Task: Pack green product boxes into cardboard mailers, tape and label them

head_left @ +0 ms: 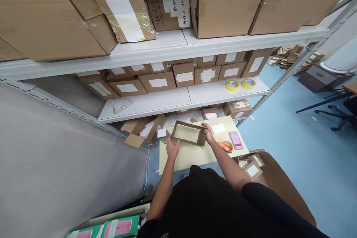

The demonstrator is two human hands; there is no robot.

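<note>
A shallow cardboard box (202,136) is tilted over the pale yellow table (184,158). Its open middle shows the table's same pale yellow, as though it has no bottom. At its near left corner my left hand (173,148) grips the wall, fingers partly hidden underneath. My right hand (208,134) clasps the right end, fingers along the outside. To the right on the table lie a stack of white paper (218,128), an orange and blue tool-like item (225,146) and a blurred-out pink item (235,140). A small white box (161,133) sits left of my left hand.
A metal shelf (156,104) rises ahead, loaded with cardboard boxes (126,87). Two yellow tape rolls (232,85) and clear safety glasses (122,106) rest on its middle board. An open carton (139,130) stands left; a big carton (279,182) holds small boxes at right.
</note>
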